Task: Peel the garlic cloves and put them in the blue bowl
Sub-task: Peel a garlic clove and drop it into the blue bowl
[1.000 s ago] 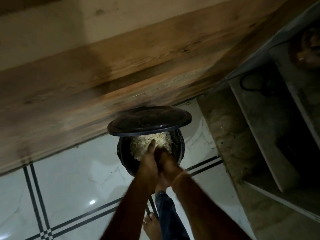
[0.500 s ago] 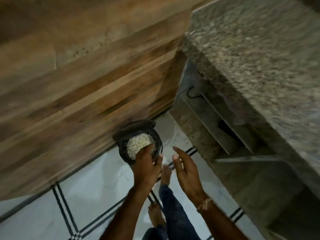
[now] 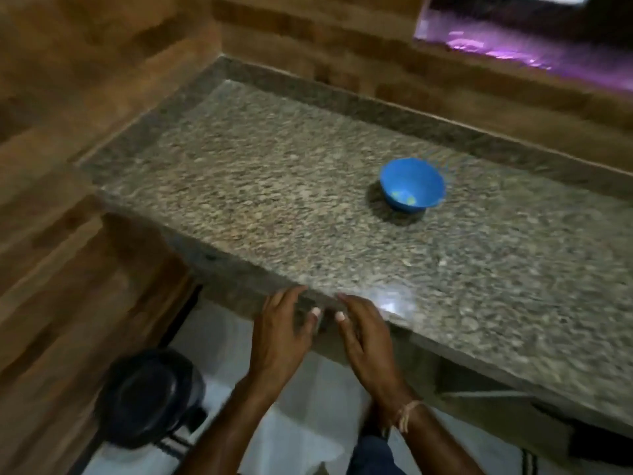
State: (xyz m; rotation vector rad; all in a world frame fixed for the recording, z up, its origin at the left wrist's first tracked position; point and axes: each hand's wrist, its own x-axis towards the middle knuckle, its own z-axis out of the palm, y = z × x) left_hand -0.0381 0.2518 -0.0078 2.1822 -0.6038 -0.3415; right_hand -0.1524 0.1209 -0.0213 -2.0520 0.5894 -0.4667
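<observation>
A blue bowl (image 3: 412,186) stands on the speckled granite counter (image 3: 274,207), toward its far right, with a few pale cloves at its bottom. My left hand (image 3: 279,332) and my right hand (image 3: 364,332) hover side by side at the counter's near edge, palms facing each other, fingers relaxed and straight. Nothing is held in either hand. The bowl is well beyond both hands, up and to the right. The frame is blurred by motion.
A black lidded bin (image 3: 150,397) stands on the white floor tiles below the counter at the lower left. Wood-panelled walls (image 3: 85,97) surround the counter on the left and behind. A purple-lit opening (image 3: 513,46) is at the top right.
The view has swung up from the floor bin to the countertop. My hands have left the bin, whose lid is now down, and risen to the counter's edge.
</observation>
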